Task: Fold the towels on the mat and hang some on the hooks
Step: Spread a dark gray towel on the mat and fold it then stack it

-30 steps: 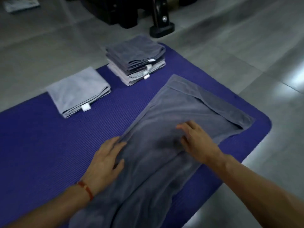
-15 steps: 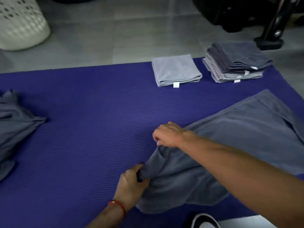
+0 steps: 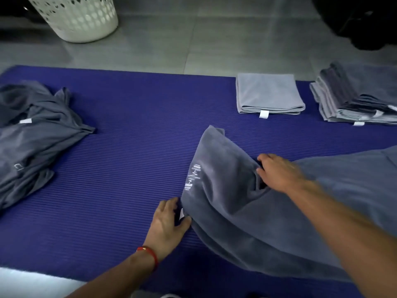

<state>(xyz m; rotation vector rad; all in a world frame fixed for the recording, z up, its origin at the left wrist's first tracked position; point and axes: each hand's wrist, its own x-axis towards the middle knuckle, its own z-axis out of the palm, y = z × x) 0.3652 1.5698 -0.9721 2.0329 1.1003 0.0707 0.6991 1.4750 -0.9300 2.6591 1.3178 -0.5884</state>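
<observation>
Head view looks down on a purple mat (image 3: 120, 164) spread over a grey tiled floor (image 3: 193, 39); a long dark grey towel (image 3: 232, 203) lies across the right half of the mat, its near-left end lifted and doubled over so white stitching shows along the edge; the left hand (image 3: 166, 224), with a red band (image 3: 150, 253) at the wrist, pinches the lower corner of that raised end between thumb and fingers, right by a small white tag; the right hand (image 3: 277, 173) grips the upper edge of the same end, fingers curled into the fold, forearm stretched over the rest of the cloth; off to the left sits a rumpled pile of unfolded grey towels (image 3: 36, 136), well apart from the hands; at the far edge a light grey towel (image 3: 268, 93) lies folded flat, white tag facing us; just beside it on the right stands a stack of folded towels (image 3: 356, 97), partly cut by the frame; beyond the mat, top left, a white perforated laundry basket (image 3: 79, 18) stands on the tiles.
</observation>
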